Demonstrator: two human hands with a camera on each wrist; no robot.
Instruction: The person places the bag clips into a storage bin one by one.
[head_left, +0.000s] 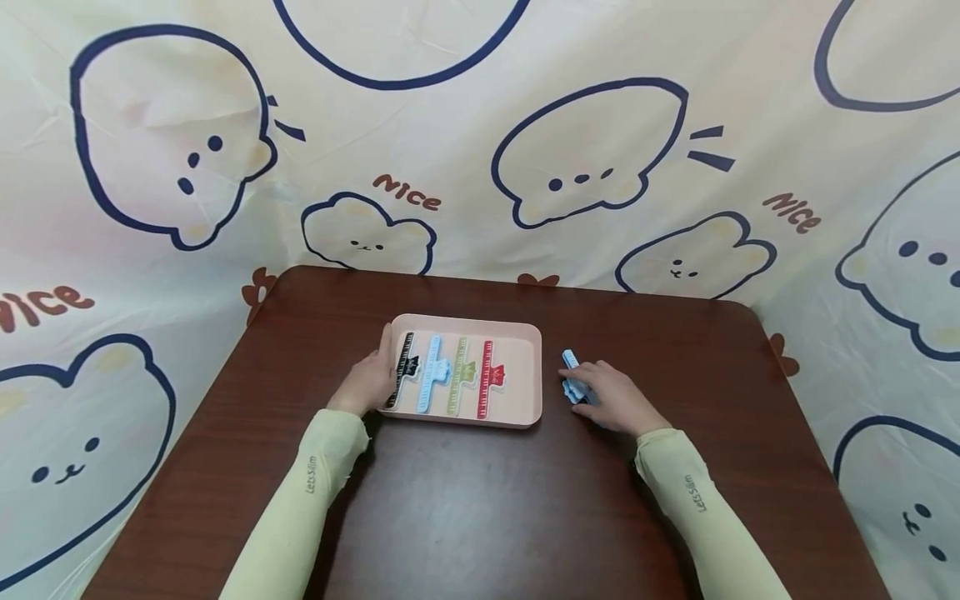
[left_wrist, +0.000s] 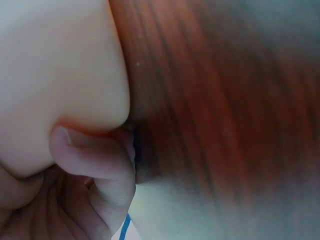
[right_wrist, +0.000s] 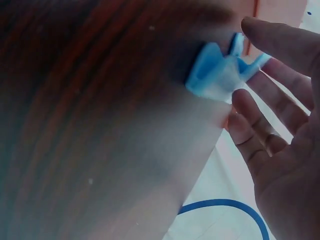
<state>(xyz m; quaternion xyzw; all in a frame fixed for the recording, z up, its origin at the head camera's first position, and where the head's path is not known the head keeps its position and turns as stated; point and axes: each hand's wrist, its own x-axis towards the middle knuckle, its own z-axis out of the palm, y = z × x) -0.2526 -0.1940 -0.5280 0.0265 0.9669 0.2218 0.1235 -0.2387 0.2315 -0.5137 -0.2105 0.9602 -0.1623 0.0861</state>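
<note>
My left hand point(head_left: 369, 379) grips the left edge of a pink tray point(head_left: 525, 367), one finger along its side. In the left wrist view the thumb point(left_wrist: 80, 150) lies against the tray wall. Inside the tray, ruler-edged clips stand in a row: black point(head_left: 402, 371), blue point(head_left: 430, 375), green point(head_left: 457, 379) and red point(head_left: 486, 379). Right of the tray, another blue clip point(head_left: 570, 358) is on the table under my right hand point(head_left: 617, 398). Seen from the right wrist, loosely spread fingers surround this clip point(right_wrist: 210, 75), and the thumb stands apart from it.
The dark brown wooden table point(head_left: 450, 517) reaches back to a cream curtain point(head_left: 465, 142) printed with blue-outlined cartoon figures. Curtain also hangs along both sides. Pale green sleeves point(head_left: 300, 500) cover both forearms.
</note>
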